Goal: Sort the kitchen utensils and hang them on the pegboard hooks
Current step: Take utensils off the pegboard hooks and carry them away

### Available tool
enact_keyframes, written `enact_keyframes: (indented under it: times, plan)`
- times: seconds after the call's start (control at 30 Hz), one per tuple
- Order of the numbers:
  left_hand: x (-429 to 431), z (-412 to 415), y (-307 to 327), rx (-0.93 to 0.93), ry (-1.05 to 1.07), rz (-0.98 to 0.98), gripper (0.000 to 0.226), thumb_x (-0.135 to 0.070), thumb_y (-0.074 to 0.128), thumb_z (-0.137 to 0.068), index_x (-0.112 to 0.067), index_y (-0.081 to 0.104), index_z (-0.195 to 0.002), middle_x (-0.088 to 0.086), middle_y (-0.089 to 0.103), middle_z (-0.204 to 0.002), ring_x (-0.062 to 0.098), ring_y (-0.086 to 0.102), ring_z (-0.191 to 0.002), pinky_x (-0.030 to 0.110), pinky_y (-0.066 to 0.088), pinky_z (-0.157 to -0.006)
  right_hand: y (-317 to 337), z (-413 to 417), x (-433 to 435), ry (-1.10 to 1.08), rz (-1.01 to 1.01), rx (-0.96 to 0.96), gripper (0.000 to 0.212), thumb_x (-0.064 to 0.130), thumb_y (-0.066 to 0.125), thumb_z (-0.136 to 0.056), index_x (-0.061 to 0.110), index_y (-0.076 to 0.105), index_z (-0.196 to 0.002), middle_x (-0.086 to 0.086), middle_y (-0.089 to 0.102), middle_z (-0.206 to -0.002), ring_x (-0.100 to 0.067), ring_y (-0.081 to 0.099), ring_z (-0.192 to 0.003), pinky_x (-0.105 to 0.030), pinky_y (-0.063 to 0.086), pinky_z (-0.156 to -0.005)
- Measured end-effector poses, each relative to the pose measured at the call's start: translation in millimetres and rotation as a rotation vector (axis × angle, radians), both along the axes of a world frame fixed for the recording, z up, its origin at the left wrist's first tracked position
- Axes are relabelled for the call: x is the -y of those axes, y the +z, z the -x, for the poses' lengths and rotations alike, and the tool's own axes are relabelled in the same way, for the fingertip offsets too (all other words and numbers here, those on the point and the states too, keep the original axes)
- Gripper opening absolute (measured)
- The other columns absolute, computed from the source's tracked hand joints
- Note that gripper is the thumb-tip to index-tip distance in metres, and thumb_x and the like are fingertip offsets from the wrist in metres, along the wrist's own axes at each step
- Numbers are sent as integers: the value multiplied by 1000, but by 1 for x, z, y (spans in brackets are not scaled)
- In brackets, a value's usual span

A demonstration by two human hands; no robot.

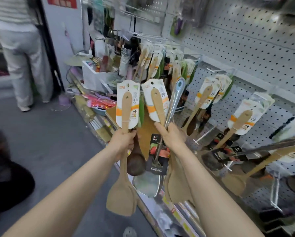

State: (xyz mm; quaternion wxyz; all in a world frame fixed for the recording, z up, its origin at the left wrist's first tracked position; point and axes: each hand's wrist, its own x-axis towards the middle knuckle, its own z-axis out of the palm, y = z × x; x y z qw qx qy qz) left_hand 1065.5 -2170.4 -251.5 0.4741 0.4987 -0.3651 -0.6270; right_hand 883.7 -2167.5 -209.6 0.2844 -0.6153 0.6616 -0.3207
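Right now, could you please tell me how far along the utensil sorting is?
Partly done: carded wooden spatulas already hang on the pegboard hooks. In hand: the left grip holds a wooden spatula and dark spoon; the right grip holds further spatulas and a steel turner. All of those are left to hang.

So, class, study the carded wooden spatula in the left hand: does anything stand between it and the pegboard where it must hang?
Yes. The right hand and its bundle, another carded wooden spatula and a steel turner, sit between the pale wooden spatula in the left hand and the white pegboard.
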Motion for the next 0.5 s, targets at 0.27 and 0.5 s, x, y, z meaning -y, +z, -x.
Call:
enact_keyframes:
  times: [0.27,0.5]
  plan:
    - [64,-72,1,74,164,-54,11,-14,51,-100,-10,60,-94,9,68,-76,27,52,-78,31,40,-62,-12,-79,81,125,92,95,42,42,53,-100,21,56,-135,0,64,-128,-21,57,-118,-28,41,-94]
    - [134,-120,21,127,286,-42,11,-12,52,-99,-11,62,-94,10,67,-80,25,64,-74,35,51,-76,-5,-135,178,247,151,75,33,41,53,-100,18,62,-122,9,59,-101,-10,54,-95,-24,37,-75]
